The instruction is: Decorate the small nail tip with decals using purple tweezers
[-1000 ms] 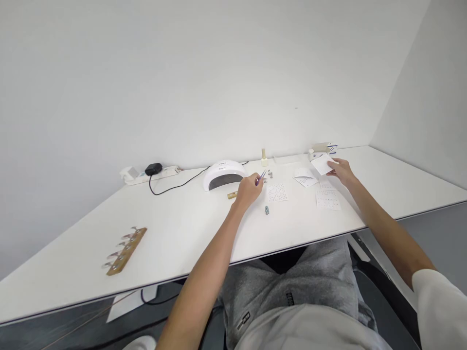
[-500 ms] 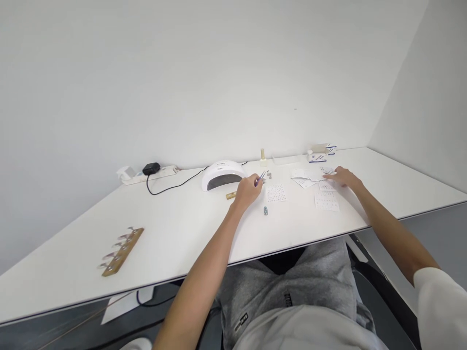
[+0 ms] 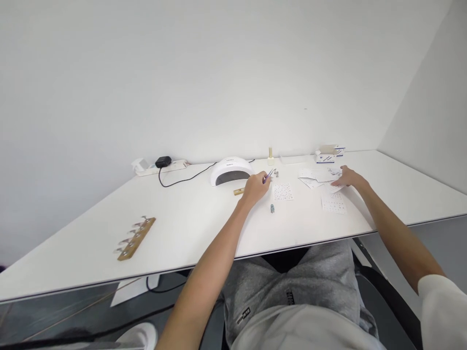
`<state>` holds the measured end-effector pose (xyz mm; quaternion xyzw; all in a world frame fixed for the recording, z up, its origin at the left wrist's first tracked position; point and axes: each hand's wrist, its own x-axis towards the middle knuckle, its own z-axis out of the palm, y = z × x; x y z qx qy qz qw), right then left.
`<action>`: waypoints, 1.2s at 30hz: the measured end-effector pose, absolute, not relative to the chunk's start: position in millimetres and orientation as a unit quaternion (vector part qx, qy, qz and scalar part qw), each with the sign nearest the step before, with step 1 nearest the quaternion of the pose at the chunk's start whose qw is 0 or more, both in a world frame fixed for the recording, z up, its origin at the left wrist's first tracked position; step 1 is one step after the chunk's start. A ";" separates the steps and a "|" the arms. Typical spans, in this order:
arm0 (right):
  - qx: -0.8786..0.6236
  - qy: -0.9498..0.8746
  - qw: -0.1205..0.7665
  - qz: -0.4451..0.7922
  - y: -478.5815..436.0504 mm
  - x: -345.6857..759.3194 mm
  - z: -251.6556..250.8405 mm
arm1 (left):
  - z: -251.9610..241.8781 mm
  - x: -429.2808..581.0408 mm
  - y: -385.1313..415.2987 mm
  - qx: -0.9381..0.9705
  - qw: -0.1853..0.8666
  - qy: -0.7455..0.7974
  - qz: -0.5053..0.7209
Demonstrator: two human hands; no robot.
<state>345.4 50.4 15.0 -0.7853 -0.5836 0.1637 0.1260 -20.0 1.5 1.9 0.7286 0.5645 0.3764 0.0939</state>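
My left hand (image 3: 256, 187) is closed on purple tweezers (image 3: 269, 175), their tips pointing up and right. Beyond the tips stand small metal pieces (image 3: 276, 173). A white sheet dotted with small marks (image 3: 282, 192) lies just right of this hand, and a small teal nail piece (image 3: 272, 208) is below it. My right hand (image 3: 345, 177) has its fingers bent over a small white sheet (image 3: 337, 188) among several overlapping sticker sheets (image 3: 310, 174). Nearer the table edge lies another printed sheet (image 3: 333, 203).
A white nail lamp (image 3: 231, 167) stands behind my left hand, with a wooden piece (image 3: 238, 191) before it. A bottle (image 3: 270, 158) and boxes (image 3: 325, 154) stand near the wall. At left are a wooden stand with nail tips (image 3: 136, 239) and a power strip (image 3: 177, 166).
The view has shifted a little, so the table's things appear farther right. My right hand has moved slightly nearer over the sheets, with a small sheet now tilted under its fingers.
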 end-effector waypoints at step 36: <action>-0.443 -0.512 0.518 0.523 31.2 150.5 -1.8 | 1.2 -16.2 0.3 0.743 0.081 0.559 0.358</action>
